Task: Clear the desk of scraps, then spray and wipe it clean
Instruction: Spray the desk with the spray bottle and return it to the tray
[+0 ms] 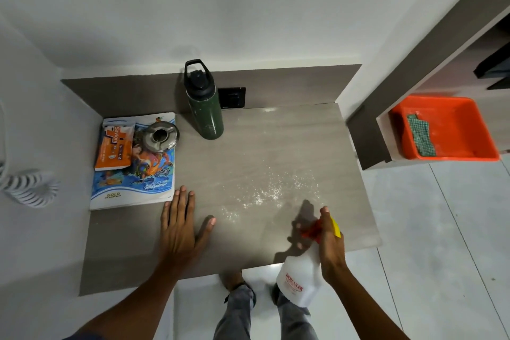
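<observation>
Nearest the camera, the right hand (332,246) grips the neck of the white spray bottle (299,281), fingers curled round the red trigger w/ the nozzle aimed out over the desk (132,243); the bottle hangs tilted at the desk's front right edge, its body off the edge above the floor. The left hand (180,229) lies flat, palm down, on the desk's front-left part, fingers straight and spread, holding nothing, prob. just bracing. Progress, as I judge it: no scraps visible on the bare surface, so clearing looks done; spraying is under way, since a patch of fine droplets (265,193) glistens just ahead of the nozzle, centre-right. The left and rear parts look dry, so more spray may be needed, and wiping isn't started. Farther back-left, a notebook (135,168) carries a wipes pack (114,146) and a metal lid (161,136); a green water bottle (205,107) stands near the wall. Off to the right, well apart from the desk, a green cloth (420,135) lies in an orange tray (469,130), likely the wiper.
</observation>
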The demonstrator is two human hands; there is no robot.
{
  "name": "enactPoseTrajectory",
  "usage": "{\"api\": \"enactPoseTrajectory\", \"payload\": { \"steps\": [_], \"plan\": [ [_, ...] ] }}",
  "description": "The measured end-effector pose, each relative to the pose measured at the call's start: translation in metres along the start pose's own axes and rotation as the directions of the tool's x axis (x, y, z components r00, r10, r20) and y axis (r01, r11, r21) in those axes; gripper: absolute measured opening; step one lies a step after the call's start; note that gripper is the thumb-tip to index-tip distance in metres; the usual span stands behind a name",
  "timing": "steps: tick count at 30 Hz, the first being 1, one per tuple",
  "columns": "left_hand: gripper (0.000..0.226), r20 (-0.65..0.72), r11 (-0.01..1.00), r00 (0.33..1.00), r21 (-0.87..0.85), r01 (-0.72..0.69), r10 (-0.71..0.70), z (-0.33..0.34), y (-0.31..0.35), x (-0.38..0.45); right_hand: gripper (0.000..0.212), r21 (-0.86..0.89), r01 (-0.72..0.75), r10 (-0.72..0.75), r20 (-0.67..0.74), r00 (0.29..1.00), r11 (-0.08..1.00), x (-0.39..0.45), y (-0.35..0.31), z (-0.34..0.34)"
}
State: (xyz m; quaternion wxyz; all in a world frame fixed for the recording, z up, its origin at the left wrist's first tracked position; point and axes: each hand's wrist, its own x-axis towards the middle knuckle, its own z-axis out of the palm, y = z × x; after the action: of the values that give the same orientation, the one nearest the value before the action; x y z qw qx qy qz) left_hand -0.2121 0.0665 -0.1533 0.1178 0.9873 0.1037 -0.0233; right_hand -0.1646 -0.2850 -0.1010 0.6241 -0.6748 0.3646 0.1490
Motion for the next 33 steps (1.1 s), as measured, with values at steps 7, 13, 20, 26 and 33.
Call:
{"api": "enactPoseTrajectory", "payload": {
  "steps": [7, 13, 20, 26, 33],
  "plan": [
    [0.087, -0.044, 1.000, 0.999, -0.017, -0.009, 0.008, -0.002, 0.004, 0.001, 0.063, -0.049, 0.105, -0.113, -0.213, 0.970, 0.993, -0.024, 0.023, -0.029],
    [0.086, -0.047, 1.000, 0.999, -0.020, -0.010, 0.009, -0.003, 0.005, 0.001, 0.060, 0.058, -0.093, 0.083, 0.151, 0.985, 0.994, -0.047, 0.029, -0.020],
    [0.085, -0.034, 1.000, 0.999, -0.019, 0.006, -0.007, -0.007, 0.007, 0.000, 0.069, -0.213, 0.028, 0.037, 0.296, 0.954, 0.977, -0.071, 0.029, 0.027],
    [0.084, -0.022, 1.000, 1.000, -0.002, 0.016, -0.016, -0.007, 0.007, 0.001, 0.052, -0.177, 0.024, 0.042, 0.363, 0.931, 0.984, -0.081, 0.028, 0.063],
    [0.084, -0.010, 1.000, 1.000, -0.001, 0.012, -0.012, -0.011, 0.009, 0.001, 0.055, -0.085, -0.041, 0.064, 0.286, 0.956, 0.996, -0.064, 0.003, 0.072]
  ]
}}
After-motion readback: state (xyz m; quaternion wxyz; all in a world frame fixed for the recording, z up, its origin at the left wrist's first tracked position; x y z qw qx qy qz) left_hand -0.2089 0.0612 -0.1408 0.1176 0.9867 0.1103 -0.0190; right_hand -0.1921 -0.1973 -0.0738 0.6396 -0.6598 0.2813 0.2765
